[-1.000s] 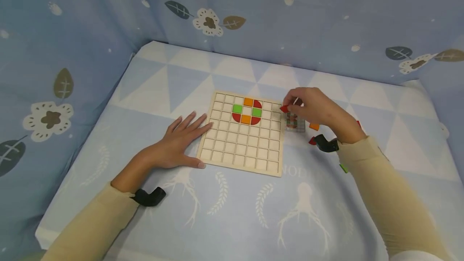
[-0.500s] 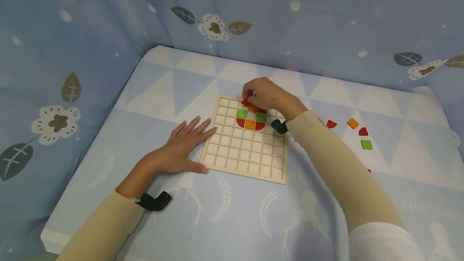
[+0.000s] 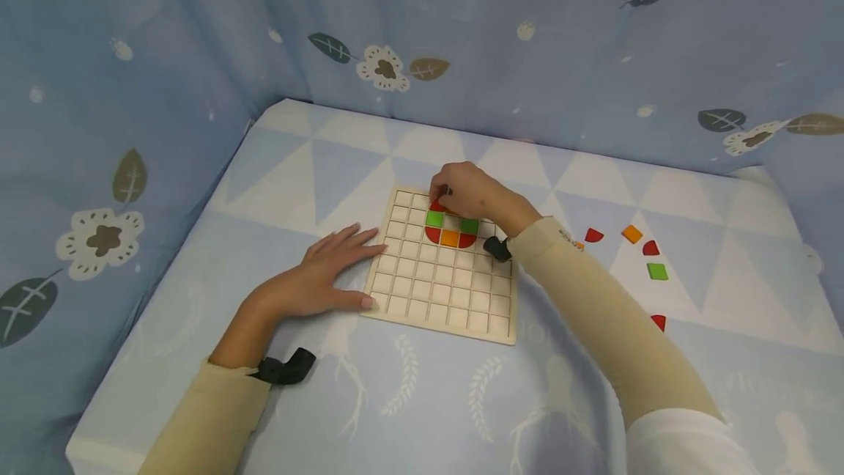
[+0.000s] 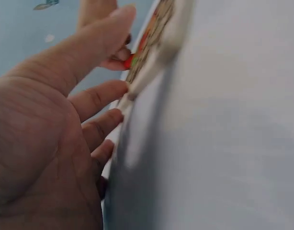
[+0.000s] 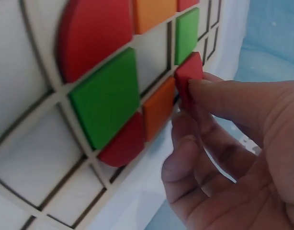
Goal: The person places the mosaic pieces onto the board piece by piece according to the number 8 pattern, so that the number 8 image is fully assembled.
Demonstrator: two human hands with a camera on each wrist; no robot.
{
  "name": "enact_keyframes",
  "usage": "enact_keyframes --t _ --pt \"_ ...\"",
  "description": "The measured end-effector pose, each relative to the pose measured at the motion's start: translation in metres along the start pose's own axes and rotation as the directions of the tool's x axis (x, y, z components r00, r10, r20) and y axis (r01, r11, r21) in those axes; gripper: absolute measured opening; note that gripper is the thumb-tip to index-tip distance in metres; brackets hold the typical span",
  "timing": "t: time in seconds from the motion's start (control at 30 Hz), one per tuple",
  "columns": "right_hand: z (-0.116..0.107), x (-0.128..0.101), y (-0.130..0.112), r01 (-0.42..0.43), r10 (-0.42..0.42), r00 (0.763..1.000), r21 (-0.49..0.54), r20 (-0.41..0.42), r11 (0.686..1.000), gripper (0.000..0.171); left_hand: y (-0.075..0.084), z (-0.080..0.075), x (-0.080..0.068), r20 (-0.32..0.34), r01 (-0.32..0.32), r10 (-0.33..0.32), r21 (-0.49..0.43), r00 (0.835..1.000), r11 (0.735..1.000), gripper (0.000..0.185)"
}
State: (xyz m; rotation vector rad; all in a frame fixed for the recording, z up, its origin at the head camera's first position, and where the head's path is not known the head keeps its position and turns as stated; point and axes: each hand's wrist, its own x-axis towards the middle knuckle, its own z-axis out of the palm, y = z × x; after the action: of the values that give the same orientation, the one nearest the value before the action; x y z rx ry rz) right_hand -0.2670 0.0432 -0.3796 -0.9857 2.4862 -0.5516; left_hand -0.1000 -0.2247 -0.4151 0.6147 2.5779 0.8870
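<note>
Red quarter-round tile is in the grip of the right hand, pinched with the thumb against it and the fingers curled behind and below. It is located at the upper left corner, per the head view, of a ring of coloured tiles on the gridded board. Whether it is fully seated in its cell cannot be determined.

Directly beside it are a green tile and an orange tile. The right wrist view shows the rest of the ring: a second green tile, a second orange tile and three red corner tiles. The cell at the centre of the ring is pale.

Left hand: grip released, fingers spread, fingertips at the left edge of the board, thumb at its lower left corner. Each wrist carries a black device, next to a beige sleeve.

Right of the board, loose pieces lie apart on the tabletop: three red, one green and one orange, plus another orange partly covered by the right sleeve. Tabletop covering is pale blue and white, printed with triangles and leaf sprays. Blue fabric with flower and leaf prints stands behind.
</note>
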Motion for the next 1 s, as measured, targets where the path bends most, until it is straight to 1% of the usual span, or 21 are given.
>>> enact_keyframes --t 0.1,0.2,0.3,0.43,0.53,0.67,0.77,0.9,1.0 --pt "0.003 -0.003 0.002 0.036 -0.037 0.999 -0.044 -0.024 0.998 0.015 0.001 -0.005 0.005 -0.016 0.052 -0.053 -0.040 0.998 0.998 0.077" --pt "0.006 -0.008 0.003 0.046 -0.050 0.998 -0.078 -0.048 0.996 0.013 0.001 -0.007 0.016 -0.060 0.090 -0.095 -0.079 0.994 0.993 0.071" --pt "0.010 -0.013 0.004 0.029 -0.035 0.997 -0.093 -0.068 0.995 0.012 -0.002 -0.004 0.026 -0.118 0.096 -0.108 -0.103 0.987 0.990 0.065" --pt "0.016 -0.021 0.005 0.018 -0.034 0.995 -0.151 -0.098 0.988 0.015 -0.009 0.006 0.032 -0.206 0.100 -0.126 -0.130 0.970 0.986 0.054" --pt "0.021 -0.027 0.007 0.025 -0.051 0.990 -0.191 -0.128 0.981 0.019 -0.013 0.013 0.033 -0.268 0.093 -0.124 -0.128 0.955 0.987 0.047" --pt "0.026 -0.033 0.009 0.020 -0.059 0.984 -0.228 -0.167 0.973 0.017 -0.018 0.017 0.031 -0.320 0.063 -0.095 -0.107 0.943 0.992 0.044" --pt "0.028 -0.037 0.007 0.020 -0.077 0.981 -0.298 -0.181 0.954 0.015 -0.020 0.017 0.029 -0.344 0.053 -0.088 -0.110 0.935 0.992 0.044" --pt "0.031 -0.043 0.000 0.038 -0.117 0.977 -0.390 -0.180 0.920 0.018 -0.022 0.018 0.027 -0.364 0.059 -0.103 -0.132 0.926 0.990 0.041" --pt "0.028 -0.053 -0.004 0.036 -0.117 0.972 -0.361 -0.205 0.932 0.021 -0.022 0.016 0.027 -0.381 0.050 -0.105 -0.151 0.918 0.987 0.038"
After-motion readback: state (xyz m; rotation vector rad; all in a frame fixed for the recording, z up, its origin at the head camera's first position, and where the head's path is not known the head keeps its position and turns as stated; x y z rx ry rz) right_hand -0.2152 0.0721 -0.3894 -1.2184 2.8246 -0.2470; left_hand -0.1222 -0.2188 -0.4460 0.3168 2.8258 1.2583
